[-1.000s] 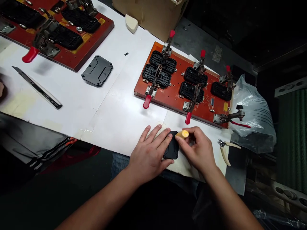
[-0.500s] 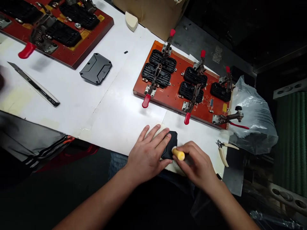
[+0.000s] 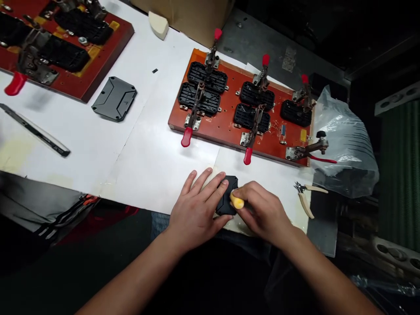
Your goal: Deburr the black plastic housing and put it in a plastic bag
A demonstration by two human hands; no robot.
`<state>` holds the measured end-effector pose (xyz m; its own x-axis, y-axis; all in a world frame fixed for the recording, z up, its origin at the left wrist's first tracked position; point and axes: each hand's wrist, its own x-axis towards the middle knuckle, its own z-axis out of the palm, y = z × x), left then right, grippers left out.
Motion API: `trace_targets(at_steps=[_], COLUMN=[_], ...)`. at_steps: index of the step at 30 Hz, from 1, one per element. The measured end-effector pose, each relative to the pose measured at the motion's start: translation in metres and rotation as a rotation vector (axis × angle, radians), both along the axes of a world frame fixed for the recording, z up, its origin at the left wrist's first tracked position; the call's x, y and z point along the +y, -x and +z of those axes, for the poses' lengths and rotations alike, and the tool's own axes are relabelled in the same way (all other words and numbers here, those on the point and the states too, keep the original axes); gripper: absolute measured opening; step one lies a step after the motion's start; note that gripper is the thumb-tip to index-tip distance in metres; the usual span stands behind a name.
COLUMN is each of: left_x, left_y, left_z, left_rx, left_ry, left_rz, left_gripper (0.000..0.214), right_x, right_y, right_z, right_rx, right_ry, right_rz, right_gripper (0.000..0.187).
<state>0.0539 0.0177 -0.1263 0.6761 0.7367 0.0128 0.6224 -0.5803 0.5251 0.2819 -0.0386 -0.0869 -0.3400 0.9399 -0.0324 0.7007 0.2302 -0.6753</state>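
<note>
A small black plastic part (image 3: 226,201) is pressed flat against the near edge of the white-covered table (image 3: 154,148) by the left hand (image 3: 197,214), whose fingers (image 3: 210,190) are spread open over it, so that only the part's right portion is seen. The right hand (image 3: 262,212) is clenched around a yellow-handled tool (image 3: 236,202); only the rounded end of the handle shows, and the working tip is hidden between the hand and the part, so contact with the part cannot be confirmed. Beyond the hands an orange clamp board (image 3: 229,127) lies on the table, carrying black ribbed parts under red-tipped toggle clamps. A second, darker red board (image 3: 82,83) is cut off at the upper left corner. A flat dark cover (image 3: 114,98) lies alone between the boards, and a thin blade (image 3: 36,131) is cut off at the left edge. Cream-handled pliers (image 3: 306,197) lie to the right of the hands, beside a clear plastic bag (image 3: 344,144) whose contents are too dark to make out.
</note>
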Motion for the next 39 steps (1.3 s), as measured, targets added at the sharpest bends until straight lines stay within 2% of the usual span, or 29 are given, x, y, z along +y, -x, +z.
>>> trace_targets(at_steps=[6, 11, 15, 21, 26, 31, 36, 39], left_x=[0.001, 0.001, 0.001, 0.001, 0.001, 0.001, -0.001, 0.0], left_y=[0.0, -0.001, -0.002, -0.003, -0.003, -0.003, -0.003, -0.003], left_z=[0.0, 0.0, 0.0, 0.002, 0.001, 0.001, 0.002, 0.001], left_rx=[0.001, 0.024, 0.017, 0.032, 0.027, 0.036, 0.017, 0.018], left_ry=[0.001, 0.0, -0.004, -0.005, -0.016, -0.028, -0.021, -0.028], left_rz=[-0.034, -0.006, -0.038, -0.006, -0.035, -0.006, -0.035, -0.019], left_gripper=[0.071, 0.07, 0.072, 0.071, 0.072, 0.072, 0.072, 0.072], right_x=[-0.009, -0.008, -0.008, 0.011, -0.004, 0.012, 0.008, 0.013], right_y=[-0.007, 0.001, 0.001, -0.005, -0.006, -0.002, 0.0, 0.001], right_z=[-0.004, -0.006, -0.006, -0.009, -0.004, -0.004, 0.0, -0.001], right_rx=[0.05, 0.069, 0.08, 0.021, 0.038, -0.037, -0.018, -0.054], right_ry=[0.038, -0.036, 0.047, -0.103, 0.064, -0.098, 0.034, -0.031], right_rz=[-0.023, -0.119, -0.14, -0.249, -0.153, -0.2, -0.091, -0.118], right_gripper=[0.03, 0.031, 0.028, 0.019, 0.023, 0.017, 0.024, 0.019])
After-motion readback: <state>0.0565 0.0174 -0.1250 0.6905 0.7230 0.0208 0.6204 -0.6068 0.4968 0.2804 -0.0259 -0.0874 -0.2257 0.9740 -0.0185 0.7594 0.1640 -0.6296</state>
